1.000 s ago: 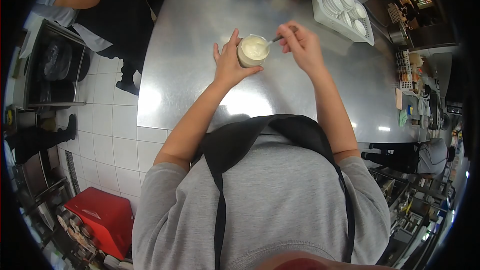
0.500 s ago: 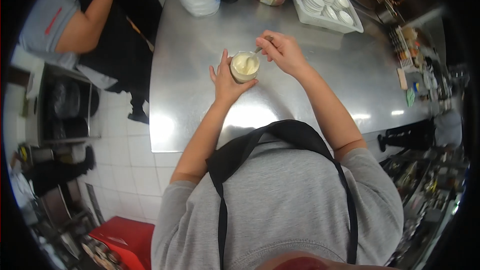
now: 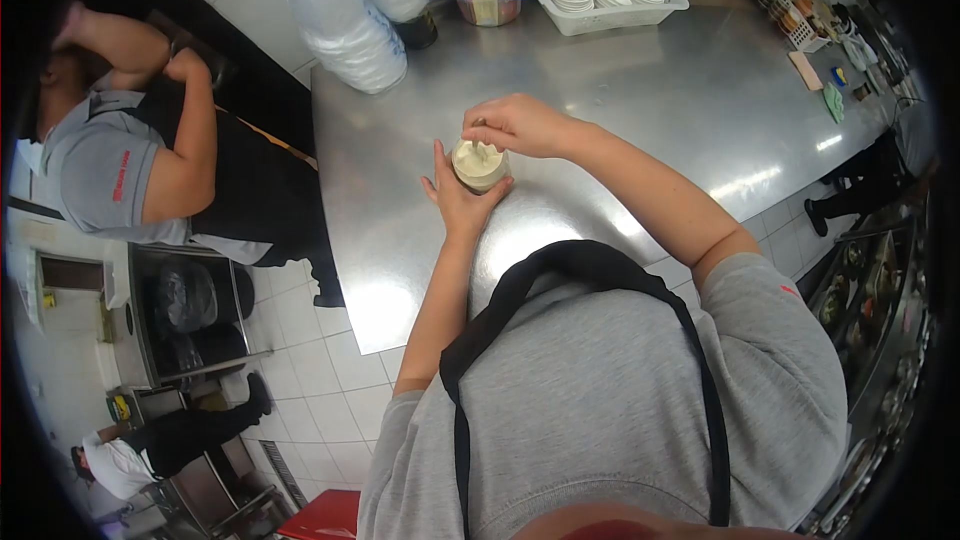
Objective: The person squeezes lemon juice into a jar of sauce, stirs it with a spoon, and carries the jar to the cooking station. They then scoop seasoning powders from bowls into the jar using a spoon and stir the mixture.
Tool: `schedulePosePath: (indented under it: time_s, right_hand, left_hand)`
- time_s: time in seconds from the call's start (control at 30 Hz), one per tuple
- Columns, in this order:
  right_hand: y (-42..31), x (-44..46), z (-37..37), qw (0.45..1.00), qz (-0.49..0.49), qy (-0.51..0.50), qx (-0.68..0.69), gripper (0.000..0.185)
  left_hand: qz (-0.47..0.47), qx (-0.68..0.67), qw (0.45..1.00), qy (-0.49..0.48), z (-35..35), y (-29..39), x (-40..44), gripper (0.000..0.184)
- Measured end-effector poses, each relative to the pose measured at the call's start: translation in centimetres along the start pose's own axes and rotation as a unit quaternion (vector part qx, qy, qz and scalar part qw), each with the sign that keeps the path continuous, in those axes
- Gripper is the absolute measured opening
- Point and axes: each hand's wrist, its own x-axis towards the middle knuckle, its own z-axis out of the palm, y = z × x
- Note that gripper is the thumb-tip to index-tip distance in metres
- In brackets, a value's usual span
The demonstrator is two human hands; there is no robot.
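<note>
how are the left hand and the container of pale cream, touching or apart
Touching. The head view shows the left hand cupped around the container, its thumb lying against the outer side.

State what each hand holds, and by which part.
The left hand holds the jar around its side; the right hand, the spoon by its handle.

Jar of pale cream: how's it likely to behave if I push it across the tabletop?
The jar probably slides easily, since the steel tabletop looks smooth and shiny. It may feel fairly heavy for its size, being well filled. The pale cream seems thick, holding an uneven surface, so it likely won't slosh much.
</note>
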Motion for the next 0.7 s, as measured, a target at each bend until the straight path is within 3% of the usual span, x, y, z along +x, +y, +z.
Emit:
schedulePosePath:
  time_s: [0.03, 0.07, 0.13, 0.17, 0.23, 0.37, 0.43, 0.53, 0.57, 0.63, 0.7]
  right_hand:
    - [0.6, 0.1, 0.2, 0.994, -0.073, -0.010, -0.077, 0.027]
    - [1.1, -0.1, 0.3, 0.994, -0.074, -0.005, -0.077, 0.027]
    - [0.8, -0.4, 0.0, 0.991, 0.093, -0.063, -0.066, 0.028]
    - [0.5, -0.4, -0.1, 0.992, 0.091, -0.059, -0.067, 0.028]
    - [-0.2, -0.7, -0.2, 0.979, 0.183, -0.073, 0.046, 0.029]
    - [-0.4, -0.2, -0.8, 0.982, 0.160, -0.017, 0.103, 0.031]
    - [-0.2, 0.0, -0.9, 0.998, 0.062, -0.003, -0.021, 0.032]
    - [1.2, -0.3, 0.5, 0.994, 0.018, 0.010, -0.105, 0.032]
    - [1.6, -0.7, 0.7, 0.994, 0.019, 0.005, -0.105, 0.032]
    - [-0.2, -1.1, 0.3, 0.993, 0.117, 0.001, -0.013, 0.029]
    - [-1.5, -1.1, -0.7, 0.992, 0.125, 0.023, 0.025, 0.028]
  left_hand:
    - [-0.003, 0.002, 1.000, 0.000, 0.0, 0.0, 0.0, 0.123]
    - [-0.008, 0.004, 1.000, 0.000, 0.0, 0.0, -0.1, 0.122]
    - [0.006, 0.017, 1.000, 0.008, 0.3, -0.4, -0.3, 0.123]
    - [0.017, 0.029, 0.999, 0.017, 0.4, -0.5, -0.1, 0.124]
    - [0.017, 0.024, 1.000, 0.010, 0.1, -0.4, -0.2, 0.124]
    - [-0.004, 0.007, 1.000, -0.010, 0.2, -0.3, 0.0, 0.123]
    - [0.002, 0.014, 1.000, -0.001, 0.3, -0.5, -0.1, 0.124]
    - [0.012, 0.022, 1.000, 0.009, 0.5, -0.7, 0.2, 0.125]
    - [0.009, 0.024, 1.000, 0.012, 0.5, -0.9, -0.1, 0.125]
    - [0.005, 0.021, 1.000, 0.012, 0.5, -1.0, 0.0, 0.125]
    - [-0.004, 0.022, 1.000, 0.015, 0.3, -0.9, -0.1, 0.125]
